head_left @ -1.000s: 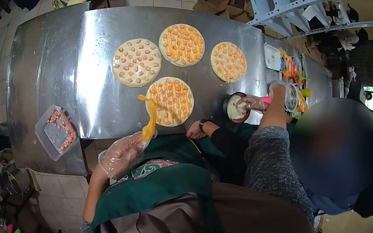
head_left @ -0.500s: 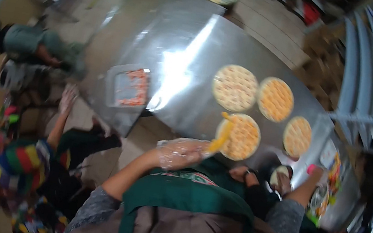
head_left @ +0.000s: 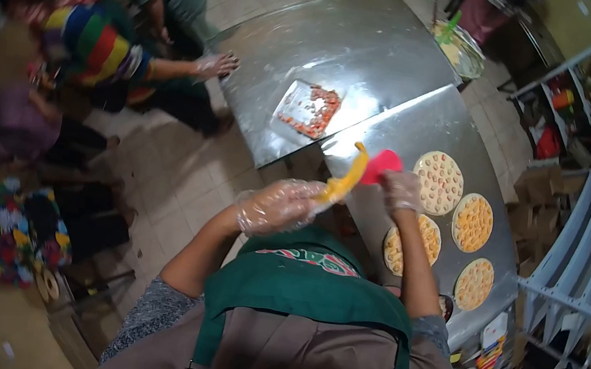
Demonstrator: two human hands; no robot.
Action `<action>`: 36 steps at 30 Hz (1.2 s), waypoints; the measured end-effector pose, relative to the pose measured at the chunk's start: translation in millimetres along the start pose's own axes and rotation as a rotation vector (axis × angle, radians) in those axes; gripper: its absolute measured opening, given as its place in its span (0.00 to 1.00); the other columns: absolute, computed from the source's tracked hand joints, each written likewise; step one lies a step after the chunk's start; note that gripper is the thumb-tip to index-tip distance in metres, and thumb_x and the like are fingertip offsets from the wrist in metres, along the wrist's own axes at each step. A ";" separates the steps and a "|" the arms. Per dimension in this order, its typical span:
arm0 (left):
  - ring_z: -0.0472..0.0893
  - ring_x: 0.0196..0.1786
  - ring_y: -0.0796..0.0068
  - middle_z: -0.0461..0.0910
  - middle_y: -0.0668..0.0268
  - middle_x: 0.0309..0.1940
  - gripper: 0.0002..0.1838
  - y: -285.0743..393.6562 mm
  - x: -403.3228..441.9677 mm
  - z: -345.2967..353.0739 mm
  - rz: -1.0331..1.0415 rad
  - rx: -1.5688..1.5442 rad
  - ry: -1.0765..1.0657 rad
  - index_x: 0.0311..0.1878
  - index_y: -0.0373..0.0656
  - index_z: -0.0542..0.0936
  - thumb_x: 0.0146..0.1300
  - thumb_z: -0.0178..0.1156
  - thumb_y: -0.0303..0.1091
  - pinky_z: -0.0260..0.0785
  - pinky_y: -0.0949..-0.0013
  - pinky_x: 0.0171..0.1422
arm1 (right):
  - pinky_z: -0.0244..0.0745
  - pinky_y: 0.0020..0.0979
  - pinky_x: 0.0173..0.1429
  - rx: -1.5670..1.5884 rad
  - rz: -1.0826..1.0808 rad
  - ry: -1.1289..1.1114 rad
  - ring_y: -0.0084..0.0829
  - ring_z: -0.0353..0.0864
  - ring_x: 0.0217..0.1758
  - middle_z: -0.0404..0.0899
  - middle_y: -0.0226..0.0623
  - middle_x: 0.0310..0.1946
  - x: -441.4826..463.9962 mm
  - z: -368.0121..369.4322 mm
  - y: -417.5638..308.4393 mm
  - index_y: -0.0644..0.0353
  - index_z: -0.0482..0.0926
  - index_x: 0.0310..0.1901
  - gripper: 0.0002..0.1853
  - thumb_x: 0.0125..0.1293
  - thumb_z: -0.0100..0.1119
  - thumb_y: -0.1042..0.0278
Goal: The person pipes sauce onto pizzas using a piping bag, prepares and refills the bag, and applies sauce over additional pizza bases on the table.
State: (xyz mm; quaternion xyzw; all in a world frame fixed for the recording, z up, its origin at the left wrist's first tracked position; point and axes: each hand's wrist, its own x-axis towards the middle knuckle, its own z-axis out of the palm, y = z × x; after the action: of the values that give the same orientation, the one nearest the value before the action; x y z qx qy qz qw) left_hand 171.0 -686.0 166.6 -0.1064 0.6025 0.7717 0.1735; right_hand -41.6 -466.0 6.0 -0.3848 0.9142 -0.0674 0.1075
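Observation:
My left hand point(head_left: 279, 209), in a clear plastic glove, is closed around the pale lower end of a long, curved yellow item point(head_left: 347, 179); its exact kind is not clear. Close beside it, my right hand point(head_left: 401, 193), also gloved, grips a flat, rounded pink scraper point(head_left: 382, 167). The scraper's edge is near the yellow item; whether they touch I cannot tell. Beneath my right forearm lies a round topped pizza base point(head_left: 395, 252), partly covered by the arm. Other bases lie beyond: a pale dotted one point(head_left: 438, 183), an orange-topped one point(head_left: 473, 224) and another point(head_left: 474, 283).
A clear tray point(head_left: 288, 109) of chopped reddish pieces sits on the steel table point(head_left: 368, 32). At the left edge a co-worker's gloved hand point(head_left: 218, 64) rests near the table corner. Other people stand to the left. A blue-grey rack point(head_left: 584, 233) is at the right.
My right hand has come from the far right to beside my left hand, bringing the pink scraper. The view has turned, and the yellow item is now away from the pizza base.

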 end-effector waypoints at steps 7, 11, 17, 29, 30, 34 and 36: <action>0.63 0.28 0.86 0.69 0.73 0.31 0.21 -29.6 -108.8 -4.1 0.138 -0.170 0.351 0.59 0.38 0.69 0.65 0.49 0.37 0.56 0.80 0.32 | 0.62 0.42 0.55 -0.082 -0.634 0.091 0.34 0.75 0.49 0.79 0.33 0.38 9.7 19.5 -175.9 0.48 0.78 0.43 0.12 0.58 0.49 0.66; 0.62 0.26 0.86 0.65 0.75 0.24 0.18 -60.9 -150.4 -43.0 0.102 -0.312 0.437 0.57 0.43 0.72 0.68 0.46 0.38 0.56 0.81 0.31 | 0.60 0.42 0.59 -0.046 -0.796 0.004 0.33 0.73 0.53 0.78 0.33 0.42 17.5 28.1 -240.7 0.50 0.76 0.46 0.14 0.57 0.48 0.67; 0.69 0.28 0.85 0.73 0.71 0.27 0.19 -157.8 -151.3 -148.9 0.066 -0.439 0.631 0.56 0.42 0.70 0.70 0.45 0.44 0.62 0.79 0.31 | 0.64 0.41 0.54 0.090 -0.927 0.184 0.38 0.73 0.49 0.75 0.34 0.40 62.8 55.3 -318.9 0.50 0.78 0.38 0.09 0.56 0.53 0.63; 0.74 0.30 0.81 0.78 0.68 0.31 0.16 -135.8 -44.4 -330.4 0.176 0.056 0.588 0.49 0.42 0.75 0.68 0.42 0.38 0.66 0.75 0.32 | 0.74 0.39 0.40 -0.069 -0.376 0.115 0.41 0.78 0.37 0.77 0.44 0.33 215.1 96.7 -350.9 0.58 0.80 0.31 0.08 0.57 0.50 0.68; 0.74 0.30 0.80 0.78 0.68 0.31 0.16 -130.8 -31.1 -339.0 0.131 -0.033 0.563 0.48 0.41 0.75 0.68 0.43 0.38 0.66 0.74 0.33 | 0.74 0.39 0.41 -0.083 -0.344 0.093 0.41 0.77 0.39 0.77 0.44 0.34 232.2 104.9 -344.5 0.58 0.80 0.32 0.09 0.59 0.49 0.67; 0.74 0.29 0.77 0.77 0.68 0.29 0.16 -139.3 27.9 -371.3 0.043 -0.148 0.569 0.44 0.39 0.76 0.68 0.44 0.40 0.68 0.71 0.35 | 0.73 0.38 0.46 -0.098 -0.263 0.085 0.41 0.75 0.43 0.76 0.45 0.36 290.6 131.0 -323.4 0.59 0.80 0.35 0.11 0.62 0.47 0.66; 0.74 0.29 0.77 0.77 0.68 0.28 0.16 -126.4 46.0 -388.7 0.042 -0.024 0.578 0.43 0.39 0.77 0.68 0.45 0.41 0.68 0.71 0.35 | 0.73 0.38 0.47 -0.028 -0.295 0.154 0.41 0.75 0.44 0.76 0.44 0.37 313.5 117.7 -326.7 0.59 0.80 0.34 0.11 0.62 0.46 0.66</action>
State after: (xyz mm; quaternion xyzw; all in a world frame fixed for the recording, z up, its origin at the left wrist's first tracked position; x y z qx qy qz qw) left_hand 161.5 -1028.4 -61.1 -0.3113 0.6200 0.7198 -0.0225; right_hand -0.6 -922.9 -86.0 -0.5099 0.8543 -0.0989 0.0206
